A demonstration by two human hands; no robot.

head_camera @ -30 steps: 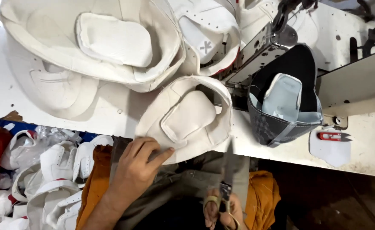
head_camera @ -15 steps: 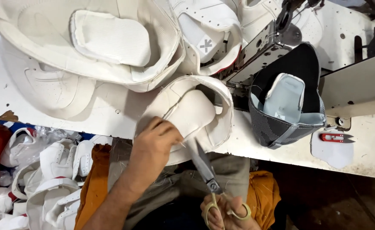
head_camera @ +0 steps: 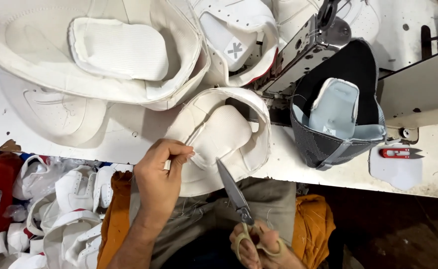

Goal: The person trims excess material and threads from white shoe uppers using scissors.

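**Asker:** So, what fills the view, starting with the biggest things?

**Describer:** Across the top runs a white worktable [head_camera: 328, 169], seen from above. On its left lies a large white shoe upper [head_camera: 54, 65], opened flat with its padded tongue facing up. Another white upper [head_camera: 239, 35] with a red edge sits just right of it. Right of that stands a grey sewing machine [head_camera: 308, 50], and beside it a black mesh shoe upper [head_camera: 336, 124] with a pale blue tongue.

**Asker:** And the piece being handled?

**Describer:** It is a cream shoe upper [head_camera: 224, 134], lying at the table's near edge, centre of the view, hanging slightly over toward the person's lap. Its rim curves round a padded tongue.

**Asker:** What are the hands doing?

**Describer:** The left hand [head_camera: 161, 174] pinches the cream upper's left edge, thumb and fingers closed tightly on the fabric. The right hand [head_camera: 258, 246], low in the view, has its fingers through the pale handles of the scissors [head_camera: 234, 192]. The blades are closed or nearly so, and their tip touches the lower part of the cream upper.

**Asker:** Anything smaller around?

**Describer:** A heap of white shoe pieces [head_camera: 59, 209] lies lower left, below the table. A small red thread snipper [head_camera: 400, 153] rests on the table at far right, on a pale patch.
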